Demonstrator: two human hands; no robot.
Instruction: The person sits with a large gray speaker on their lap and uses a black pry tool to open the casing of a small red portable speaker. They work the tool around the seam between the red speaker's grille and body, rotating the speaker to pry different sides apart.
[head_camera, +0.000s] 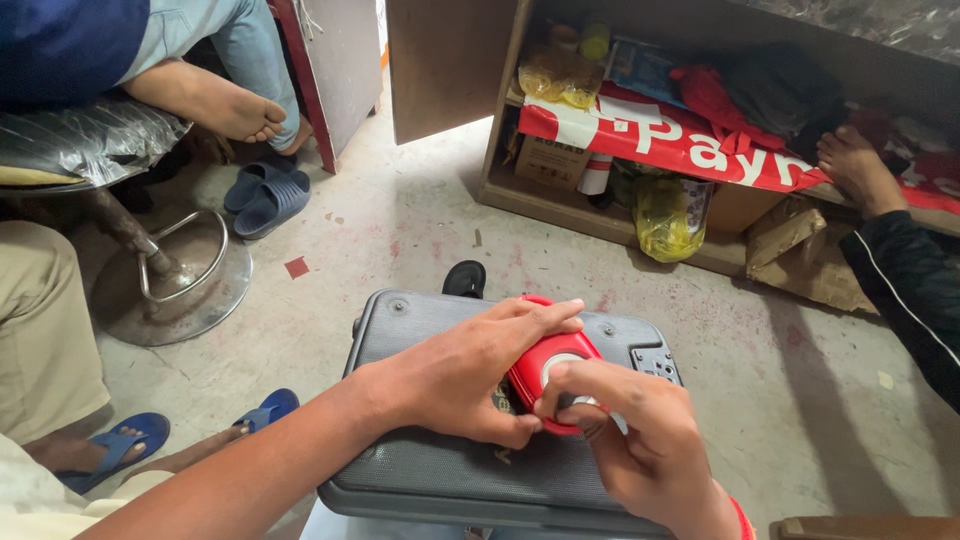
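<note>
Head view is looking down at a grey case (450, 480) lying flat close to the person, and everything else is placed around it. On top of the case, near its right end, a small red device (545, 372) with a pale round face is sitting between both hands. The left hand (470, 375) is lying across the case's lid, fingers stretched over the far edge of the red device and thumb curling under its near side, so it is gripping the device. The right hand (640, 440) is closing on the device's near end, its fingertips pressing on the pale face. Beyond the case, a black sandal (465, 278) is resting on the concrete floor (400, 200). Further beyond, a wooden shelf (600, 215) is holding a yellow plastic bag (668, 218) and a red banner (660, 135). Left of the case, a round metal chair base (185, 285) is standing, with blue slippers (265, 195) past it.
</note>
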